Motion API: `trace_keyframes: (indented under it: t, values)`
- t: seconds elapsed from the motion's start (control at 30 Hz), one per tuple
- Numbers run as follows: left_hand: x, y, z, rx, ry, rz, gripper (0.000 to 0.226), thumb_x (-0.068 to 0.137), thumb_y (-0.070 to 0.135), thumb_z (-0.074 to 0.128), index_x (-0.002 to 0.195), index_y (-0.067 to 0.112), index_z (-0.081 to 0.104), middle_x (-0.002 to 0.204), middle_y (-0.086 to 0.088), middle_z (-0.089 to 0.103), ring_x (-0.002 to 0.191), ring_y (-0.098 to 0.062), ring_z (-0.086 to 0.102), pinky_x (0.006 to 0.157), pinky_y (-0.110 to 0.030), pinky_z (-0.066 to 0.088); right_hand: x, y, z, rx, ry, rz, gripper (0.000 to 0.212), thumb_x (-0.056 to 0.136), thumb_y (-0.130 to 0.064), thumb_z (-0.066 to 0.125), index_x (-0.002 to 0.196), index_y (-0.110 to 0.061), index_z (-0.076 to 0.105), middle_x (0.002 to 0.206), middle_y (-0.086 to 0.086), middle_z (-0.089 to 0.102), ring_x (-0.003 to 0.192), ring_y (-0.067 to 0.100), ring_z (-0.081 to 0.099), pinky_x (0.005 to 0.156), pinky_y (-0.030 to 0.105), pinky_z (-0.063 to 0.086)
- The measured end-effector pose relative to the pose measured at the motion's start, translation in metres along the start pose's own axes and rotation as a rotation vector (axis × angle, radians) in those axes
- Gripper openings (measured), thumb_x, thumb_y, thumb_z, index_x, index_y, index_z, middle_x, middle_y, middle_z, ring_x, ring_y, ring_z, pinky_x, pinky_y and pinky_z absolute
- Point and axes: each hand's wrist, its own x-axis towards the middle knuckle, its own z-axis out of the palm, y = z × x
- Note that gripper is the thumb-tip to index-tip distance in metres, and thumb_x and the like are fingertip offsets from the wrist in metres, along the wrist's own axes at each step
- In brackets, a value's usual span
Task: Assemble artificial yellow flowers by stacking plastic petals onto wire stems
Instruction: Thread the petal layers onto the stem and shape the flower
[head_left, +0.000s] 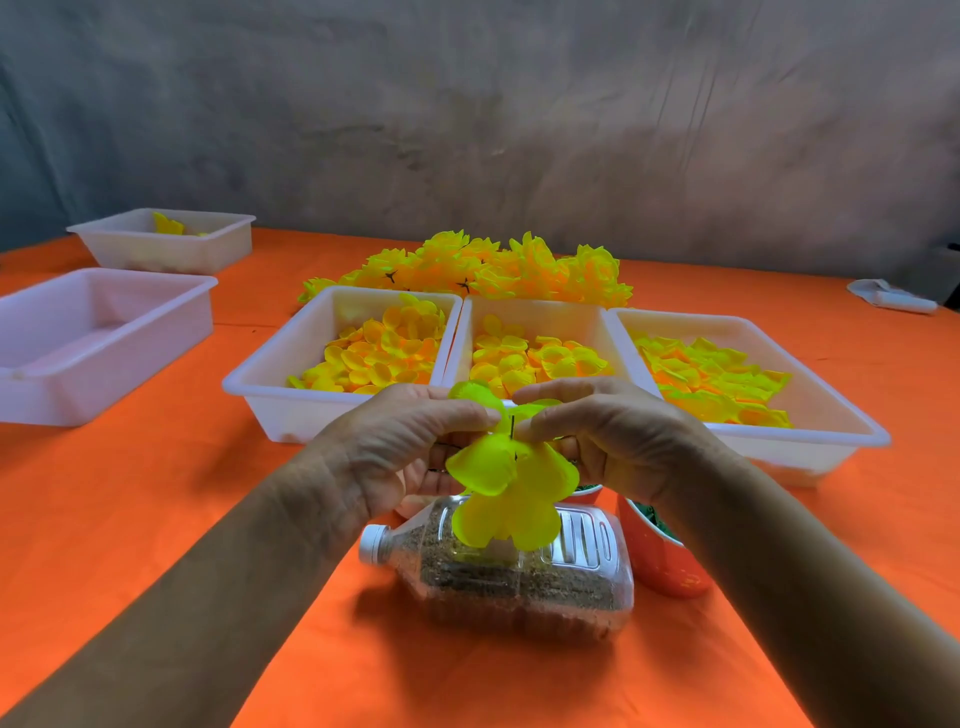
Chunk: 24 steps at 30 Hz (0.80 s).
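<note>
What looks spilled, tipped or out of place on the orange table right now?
Only the clear plastic bottle of brown granules lies on its side below the hands, white cap on, nothing spilled. The three white petal trays sit level.

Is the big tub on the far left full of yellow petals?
No, the big tub on the far left shows only its bare white inside, while the three tubs in the middle hold the petals.

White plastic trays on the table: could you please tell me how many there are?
5: three side by side holding petals, left, middle, right; two at far left, near and far.
</note>
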Motion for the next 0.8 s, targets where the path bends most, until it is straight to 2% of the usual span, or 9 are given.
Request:
trace_keyframes:
  t: [0.1, 0.2, 0.3, 0.37, 0.47, 0.63, 0.8]
  values:
    - [0.000, -0.002, -0.001, 0.031, 0.011, -0.015, 0.028, 0.063, 0.015, 0.071, 0.090, 0.006, 0.067, 0.072, -0.009, 0.068, 0.059, -0.017, 0.063, 0.061, -0.029, 0.051, 0.002, -0.003, -0.002, -0.064, 0.017, -0.011, 0.030, 0.077, 0.007, 0.065, 0.098, -0.014, 0.063, 0.096, 0.022, 0.071, 0.069, 0.025, 0.066, 0.067, 0.036, 0.055]
    - [0.000, -0.004, -0.001, 0.060, 0.009, -0.032, 0.018, 0.079, 0.007, 0.065, 0.096, 0.003, 0.066, 0.073, -0.010, 0.065, 0.059, -0.018, 0.059, 0.058, -0.026, 0.049, 0.004, -0.004, -0.002, -0.095, 0.020, -0.012, 0.029, 0.076, 0.006, 0.066, 0.096, -0.015, 0.063, 0.092, 0.016, 0.071, 0.069, 0.021, 0.068, 0.064, 0.033, 0.056]
    - [-0.001, -0.006, -0.001, 0.093, -0.002, -0.033, 0.013, 0.081, 0.005, 0.065, 0.093, 0.005, 0.063, 0.065, -0.006, 0.063, 0.051, -0.013, 0.055, 0.053, -0.022, 0.047, 0.006, -0.002, -0.001, -0.112, 0.026, -0.015, 0.028, 0.076, 0.006, 0.066, 0.093, -0.016, 0.064, 0.084, 0.012, 0.070, 0.065, 0.017, 0.068, 0.063, 0.033, 0.056]
    - [-0.001, -0.006, -0.002, 0.109, 0.008, -0.030, 0.011, 0.080, 0.004, 0.066, 0.088, 0.006, 0.060, 0.058, -0.003, 0.063, 0.046, -0.010, 0.054, 0.048, -0.020, 0.047, 0.007, -0.002, -0.002, -0.151, 0.038, -0.017, 0.027, 0.076, 0.003, 0.068, 0.093, -0.017, 0.064, 0.085, 0.011, 0.069, 0.068, 0.019, 0.067, 0.065, 0.035, 0.056]
    - [-0.001, -0.008, -0.003, 0.132, 0.019, -0.022, 0.009, 0.080, 0.004, 0.067, 0.083, 0.006, 0.059, 0.055, -0.003, 0.063, 0.043, -0.009, 0.054, 0.043, -0.018, 0.044, 0.006, -0.002, -0.002, -0.214, 0.041, -0.023, 0.027, 0.075, -0.001, 0.071, 0.093, -0.021, 0.064, 0.089, 0.013, 0.068, 0.070, 0.022, 0.065, 0.059, 0.030, 0.054]
    - [-0.002, -0.010, -0.002, 0.167, 0.036, 0.000, 0.006, 0.080, 0.003, 0.067, 0.077, 0.005, 0.061, 0.054, -0.003, 0.062, 0.039, -0.009, 0.051, 0.038, -0.016, 0.038, 0.002, -0.001, -0.005, -0.234, 0.026, -0.024, 0.034, 0.073, 0.003, 0.071, 0.097, -0.020, 0.066, 0.078, 0.011, 0.068, 0.053, 0.015, 0.065, 0.047, 0.022, 0.050]
    - [-0.001, -0.012, -0.002, 0.211, 0.063, 0.027, 0.009, 0.079, 0.010, 0.070, 0.081, 0.003, 0.066, 0.054, -0.002, 0.064, 0.040, -0.007, 0.051, 0.041, -0.015, 0.039, 0.003, 0.000, -0.001, -0.270, 0.058, -0.019, 0.038, 0.073, 0.005, 0.071, 0.103, -0.018, 0.065, 0.074, 0.008, 0.066, 0.049, 0.012, 0.062, 0.043, 0.018, 0.046]
